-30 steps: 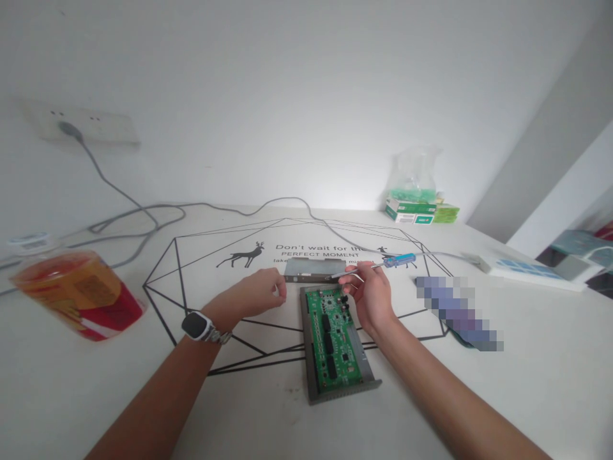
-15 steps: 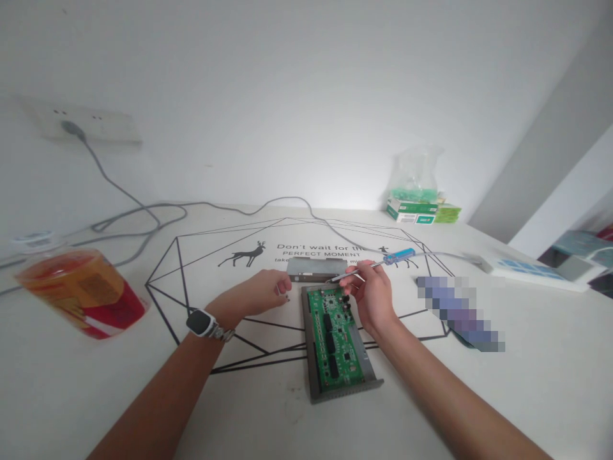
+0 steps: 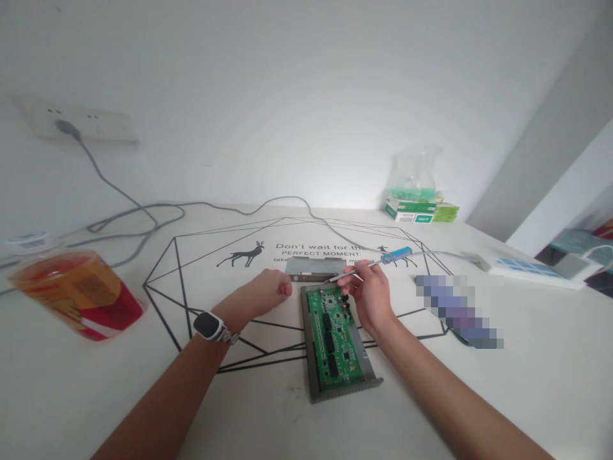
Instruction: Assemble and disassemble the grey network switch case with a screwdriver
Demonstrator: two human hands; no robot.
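Observation:
My right hand (image 3: 371,291) grips a screwdriver (image 3: 396,255) by its metal shaft. The clear blue handle points away to the upper right, and the tip is by the near edge of a grey metal cover (image 3: 316,266). Closed, with its fingers curled under, my left hand (image 3: 271,291) is at the left end of that cover; whatever may be inside the fingers is hidden. Between my forearms lies a green circuit board (image 3: 338,345) in a grey metal tray (image 3: 310,374). Black chips and small parts cover the board.
A red and orange plastic tub (image 3: 79,294) stands at the left. To the right are a blurred-out flat object (image 3: 454,313) and a white power strip (image 3: 531,268). A grey cable (image 3: 261,207) runs along the wall. Small boxes (image 3: 412,209) sit at the back right.
My left hand has turned and its fingers have curled in further, hiding the small dark bit seen at the fingertips before. My right hand and the screwdriver have barely moved.

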